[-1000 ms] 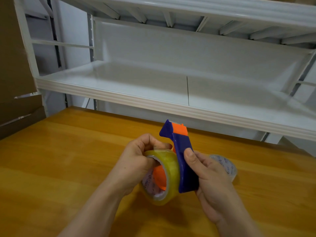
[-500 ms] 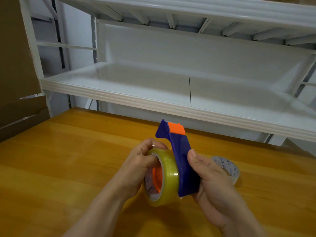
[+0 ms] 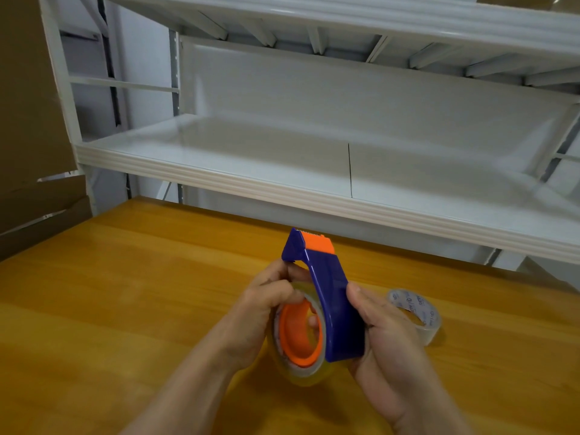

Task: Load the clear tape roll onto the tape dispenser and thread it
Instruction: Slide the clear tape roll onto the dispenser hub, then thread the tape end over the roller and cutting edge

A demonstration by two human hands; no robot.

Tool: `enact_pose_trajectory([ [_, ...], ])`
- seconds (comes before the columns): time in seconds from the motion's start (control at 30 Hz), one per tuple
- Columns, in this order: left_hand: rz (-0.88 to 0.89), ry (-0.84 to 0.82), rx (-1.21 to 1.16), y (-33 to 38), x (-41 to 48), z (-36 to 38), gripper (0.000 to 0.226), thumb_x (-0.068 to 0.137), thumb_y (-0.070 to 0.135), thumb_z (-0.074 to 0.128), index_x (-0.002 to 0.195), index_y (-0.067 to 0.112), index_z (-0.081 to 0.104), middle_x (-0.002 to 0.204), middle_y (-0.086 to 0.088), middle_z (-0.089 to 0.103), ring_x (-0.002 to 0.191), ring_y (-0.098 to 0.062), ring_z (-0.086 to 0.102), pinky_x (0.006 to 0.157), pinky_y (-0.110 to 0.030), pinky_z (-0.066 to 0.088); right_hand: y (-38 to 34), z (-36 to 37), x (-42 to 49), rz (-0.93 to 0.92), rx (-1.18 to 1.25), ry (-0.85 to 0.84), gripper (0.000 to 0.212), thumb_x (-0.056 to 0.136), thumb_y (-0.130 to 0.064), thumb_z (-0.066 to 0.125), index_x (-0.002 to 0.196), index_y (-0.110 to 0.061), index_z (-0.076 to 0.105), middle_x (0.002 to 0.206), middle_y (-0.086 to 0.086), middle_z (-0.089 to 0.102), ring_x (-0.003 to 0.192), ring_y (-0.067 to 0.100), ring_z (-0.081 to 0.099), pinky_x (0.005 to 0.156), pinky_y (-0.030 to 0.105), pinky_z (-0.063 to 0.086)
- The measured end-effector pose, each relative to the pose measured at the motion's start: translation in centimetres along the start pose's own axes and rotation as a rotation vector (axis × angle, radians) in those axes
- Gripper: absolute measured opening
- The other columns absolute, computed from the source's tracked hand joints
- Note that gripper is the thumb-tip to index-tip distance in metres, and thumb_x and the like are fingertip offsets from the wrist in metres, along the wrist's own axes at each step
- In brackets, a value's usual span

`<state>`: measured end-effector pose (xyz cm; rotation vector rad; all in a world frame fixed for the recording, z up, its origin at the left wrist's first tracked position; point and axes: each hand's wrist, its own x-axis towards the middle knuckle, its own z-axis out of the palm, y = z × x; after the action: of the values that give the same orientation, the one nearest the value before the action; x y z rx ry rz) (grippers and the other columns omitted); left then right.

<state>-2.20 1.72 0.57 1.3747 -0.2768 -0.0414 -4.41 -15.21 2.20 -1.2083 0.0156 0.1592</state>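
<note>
A blue tape dispenser [image 3: 333,296] with an orange cutter end is held upright above the wooden table, cutter pointing up and away. A yellowish clear tape roll [image 3: 298,376] sits around the dispenser's orange hub [image 3: 298,334]. My right hand [image 3: 387,340] grips the dispenser's blue body from the right. My left hand [image 3: 262,312] is closed over the top of the roll, fingertips pinched just under the cutter head. Whether a tape end is between those fingertips cannot be seen.
A second clear tape roll [image 3: 417,312] lies flat on the wooden table [image 3: 125,293], just right of my right hand. White metal shelving [image 3: 282,183] stands behind the table. Cardboard [image 3: 28,120] leans at the far left.
The roll has slid fully onto the orange hub. My left hand's fingers moved up along the roll's top toward the cutter head. The dispenser stayed in my right hand.
</note>
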Motion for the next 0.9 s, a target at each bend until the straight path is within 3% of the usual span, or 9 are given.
enact_pose_trajectory([
  [0.1, -0.013, 0.014, 0.017, 0.6, -0.1, 0.3, 0.067, 0.072, 0.043, 0.068, 0.122, 0.000, 0.056, 0.117, -0.018, 0.071, 0.110, -0.036, 0.068, 0.097, -0.051, 0.052, 0.2, 0.2, 0.0, -0.014, 0.022, 0.020, 0.042, 0.082, -0.033, 0.059, 0.115, -0.010, 0.071, 0.105, 0.021, 0.077, 0.097, 0.037, 0.071, 0.088, 0.051, 0.055],
  [0.2, -0.051, 0.061, 0.015, 1.1, 0.0, 0.5, 0.062, 0.077, 0.040, 0.070, 0.119, -0.004, 0.057, 0.114, -0.023, 0.072, 0.107, -0.039, 0.069, 0.094, -0.049, 0.055, 0.5, 0.2, 0.1, -0.009, 0.043, -0.004, 0.044, 0.083, -0.032, 0.059, 0.121, -0.014, 0.069, 0.113, 0.016, 0.077, 0.107, 0.038, 0.070, 0.088, 0.048, 0.056],
  [0.3, -0.069, 0.135, 0.021, 1.1, 0.1, 0.7, 0.025, 0.088, 0.019, 0.065, 0.110, 0.006, 0.067, 0.095, -0.010, 0.077, 0.086, -0.022, 0.075, 0.073, -0.031, 0.060, 0.6, 0.4, -0.1, -0.026, 0.026, -0.063, 0.040, 0.080, -0.029, 0.059, 0.117, -0.020, 0.070, 0.110, 0.010, 0.078, 0.104, 0.033, 0.073, 0.080, 0.043, 0.060],
  [0.37, -0.105, 0.205, 0.024, 0.8, 0.1, 1.0, 0.017, 0.091, 0.014, 0.063, 0.106, 0.011, 0.069, 0.088, -0.005, 0.078, 0.080, -0.018, 0.074, 0.073, -0.033, 0.056, 0.8, 0.6, -0.2, -0.039, -0.020, -0.095, 0.039, 0.080, -0.030, 0.059, 0.117, -0.023, 0.070, 0.110, 0.007, 0.079, 0.102, 0.029, 0.074, 0.081, 0.043, 0.061],
  [0.53, -0.174, 0.348, 0.082, -0.1, 0.2, 1.1, 0.019, 0.089, 0.002, 0.058, 0.101, 0.010, 0.070, 0.089, -0.016, 0.078, 0.079, -0.027, 0.074, 0.079, -0.043, 0.058, 1.1, 0.8, -0.3, -0.042, -0.236, -0.174, 0.041, 0.075, -0.039, 0.075, 0.114, -0.037, 0.064, 0.106, -0.001, 0.079, 0.095, 0.026, 0.077, 0.083, 0.046, 0.062],
  [0.67, -0.161, 0.379, 0.149, 0.1, 0.1, 1.6, 0.016, 0.089, 0.001, 0.058, 0.096, 0.012, 0.068, 0.086, -0.011, 0.077, 0.083, -0.027, 0.075, 0.080, -0.044, 0.060, 0.9, 1.0, -0.5, -0.080, -0.569, -0.178, 0.074, 0.051, -0.060, 0.088, 0.115, -0.048, 0.052, 0.099, -0.023, 0.073, 0.091, 0.007, 0.073, 0.082, 0.033, 0.062],
  [0.8, -0.100, 0.370, 0.289, 0.4, -0.2, 2.2, 0.016, 0.089, 0.001, 0.058, 0.092, 0.014, 0.066, 0.083, -0.008, 0.075, 0.076, -0.020, 0.074, 0.071, -0.036, 0.061, 1.1, 1.3, -0.6, -0.187, -0.828, -0.075, 0.059, 0.065, -0.049, 0.087, 0.112, -0.047, 0.050, 0.092, -0.017, 0.068, 0.082, -0.003, 0.065, 0.069, 0.019, 0.057],
  [0.9, -0.079, 0.411, 0.310, 0.5, -0.1, 2.2, 0.013, 0.091, 0.007, 0.058, 0.093, 0.016, 0.067, 0.087, -0.012, 0.075, 0.083, -0.029, 0.073, 0.078, -0.049, 0.061, 1.5, 1.2, -0.5, -0.225, -0.775, -0.059, 0.051, 0.071, -0.047, 0.083, 0.111, -0.044, 0.053, 0.090, -0.012, 0.069, 0.078, 0.003, 0.065, 0.067, 0.025, 0.058],
])
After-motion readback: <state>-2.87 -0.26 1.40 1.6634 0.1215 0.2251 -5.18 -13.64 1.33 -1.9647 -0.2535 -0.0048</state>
